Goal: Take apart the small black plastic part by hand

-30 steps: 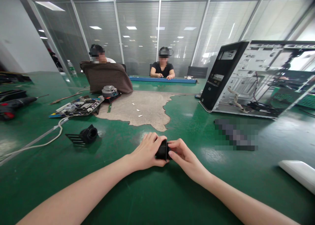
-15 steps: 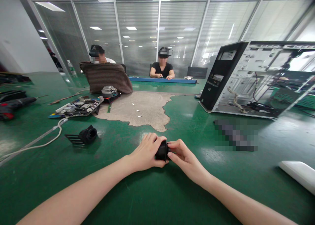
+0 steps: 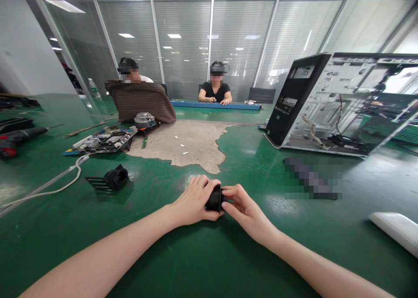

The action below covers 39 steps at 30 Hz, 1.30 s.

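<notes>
A small black plastic part (image 3: 214, 200) is held between my hands just above or on the green table; its exact kind does not show. My left hand (image 3: 197, 200) wraps round its left side, thumb toward me and fingers over the far side. On its right end, the thumb and fingertips of my right hand (image 3: 243, 206) pinch a narrower piece of it. Both palms hide much of the part. Left of my hands lies a black slotted bracket with a round opening (image 3: 112, 179).
An open computer case (image 3: 303, 102) stands at right, with a pixelated dark strip (image 3: 310, 179) before it. At left are a circuit board (image 3: 104, 141), a power drill (image 3: 22, 139) and a pale cable (image 3: 55, 193). A white object (image 3: 396, 230) lies at far right. Two people sit opposite.
Almost nothing differs. Both hands keep their grip on the black part at the same spot; the view has shifted very slightly.
</notes>
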Tool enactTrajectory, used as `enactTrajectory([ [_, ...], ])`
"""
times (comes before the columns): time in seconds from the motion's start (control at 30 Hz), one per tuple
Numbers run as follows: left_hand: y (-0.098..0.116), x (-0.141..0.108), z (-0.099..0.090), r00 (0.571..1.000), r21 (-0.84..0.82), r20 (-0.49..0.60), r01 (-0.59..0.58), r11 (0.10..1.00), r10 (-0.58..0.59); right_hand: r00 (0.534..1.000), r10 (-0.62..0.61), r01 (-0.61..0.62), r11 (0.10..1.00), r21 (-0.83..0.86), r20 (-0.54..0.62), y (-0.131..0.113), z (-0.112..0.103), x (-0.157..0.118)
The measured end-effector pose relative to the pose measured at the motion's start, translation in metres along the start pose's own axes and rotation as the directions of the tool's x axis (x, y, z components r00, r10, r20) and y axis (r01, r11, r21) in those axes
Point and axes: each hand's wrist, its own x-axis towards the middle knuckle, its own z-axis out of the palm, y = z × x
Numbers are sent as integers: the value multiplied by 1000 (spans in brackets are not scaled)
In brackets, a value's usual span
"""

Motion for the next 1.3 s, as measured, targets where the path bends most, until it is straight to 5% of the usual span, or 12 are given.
enactTrajectory([
  [1.3,0,1,2,1000,31,-2,8,999,-8,997,66,-67,998,2,31,-5,1,2],
])
